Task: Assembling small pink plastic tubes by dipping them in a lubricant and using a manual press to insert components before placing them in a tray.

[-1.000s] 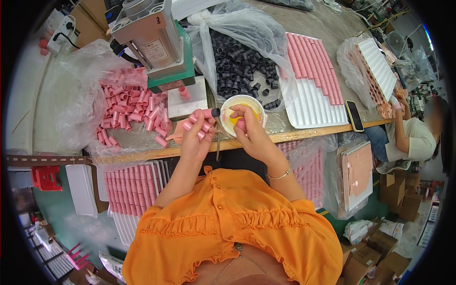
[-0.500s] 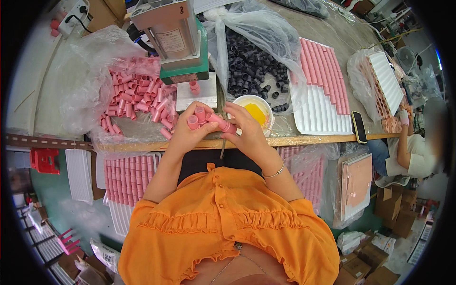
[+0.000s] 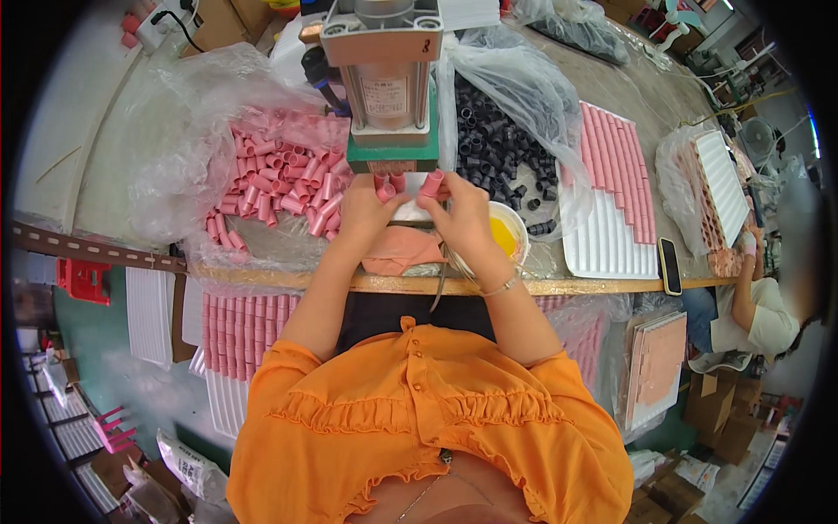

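Note:
Both hands are at the foot of a bench press (image 3: 393,131) with a silver cylinder and a green block. My left hand (image 3: 362,214) is closed around a short pink tube (image 3: 386,193). Just behind it, another pink tube (image 3: 398,182) shows under the green block; whether it is held or standing on the plate is unclear. My right hand (image 3: 464,214) grips a pink tube (image 3: 431,182) between thumb and fingers, tilted near the press's right side. Between the hands, part of the metal base plate (image 3: 414,211) shows. Near the wrists lies a pink cloth (image 3: 403,251).
Loose pink tubes (image 3: 288,179) are heaped at left on plastic film. Black fittings (image 3: 493,131) lie in a clear bag at right. A white bowl (image 3: 522,229) with yellow contents stands by my right wrist. Farther right are a ridged white tray (image 3: 611,258), a phone (image 3: 669,266) and a co-worker (image 3: 755,310).
Both hands have moved forward from the table's front edge to the press, carrying pink tubes. The pink cloth has come into sight below them. The whole view has shifted slightly.

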A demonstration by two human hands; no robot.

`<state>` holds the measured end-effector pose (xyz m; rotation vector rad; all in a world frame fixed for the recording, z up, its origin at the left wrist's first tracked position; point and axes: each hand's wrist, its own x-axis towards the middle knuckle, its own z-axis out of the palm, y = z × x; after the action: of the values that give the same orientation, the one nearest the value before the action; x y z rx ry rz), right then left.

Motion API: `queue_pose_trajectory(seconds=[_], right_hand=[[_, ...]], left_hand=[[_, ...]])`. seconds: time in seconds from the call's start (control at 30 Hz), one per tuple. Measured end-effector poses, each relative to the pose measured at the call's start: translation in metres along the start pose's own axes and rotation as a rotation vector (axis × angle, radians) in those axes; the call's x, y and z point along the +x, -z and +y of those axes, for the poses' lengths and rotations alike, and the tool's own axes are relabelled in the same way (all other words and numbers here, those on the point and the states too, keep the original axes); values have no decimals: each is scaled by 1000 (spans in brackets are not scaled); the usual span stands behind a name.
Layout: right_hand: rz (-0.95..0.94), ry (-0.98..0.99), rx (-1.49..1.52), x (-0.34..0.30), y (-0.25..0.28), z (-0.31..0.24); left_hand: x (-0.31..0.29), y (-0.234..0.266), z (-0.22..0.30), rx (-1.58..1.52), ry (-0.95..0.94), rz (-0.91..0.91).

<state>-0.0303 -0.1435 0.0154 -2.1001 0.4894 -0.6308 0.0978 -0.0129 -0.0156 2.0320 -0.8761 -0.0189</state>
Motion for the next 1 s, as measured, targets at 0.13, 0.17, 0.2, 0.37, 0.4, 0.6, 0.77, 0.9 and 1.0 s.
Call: queue_pose_trajectory(seconds=[0.13,0.17,0.2,0.37,0.4,0.6,0.77,0.9,1.0], right_hand=[[44,165,-315,20,-37,1],[41,170,-313,22,-42,0],[70,223,-342,24,-46,0],[43,230,-492,27,-53,1],[50,222,-497,23,-50,0],[-6,79,102,-29,-1,-8],[-332,46,434,-65,43,-22],[-195,19,322,-83,64,-16],[-50,20,167,-98,67,-11]], left_hand=[[4,11,-10,-40,104,14],[2,17,-13,-214,99,101],[-3,24,-15,-187,64,182],[-22,50,-13,-476,-21,-15],[-29,52,-9,-680,108,-109],[-59,56,-2,-713,160,-370],[-72,40,44,-799,160,-669],[-79,16,48,-586,23,-565],[-88,3,69,-304,-83,-406]])
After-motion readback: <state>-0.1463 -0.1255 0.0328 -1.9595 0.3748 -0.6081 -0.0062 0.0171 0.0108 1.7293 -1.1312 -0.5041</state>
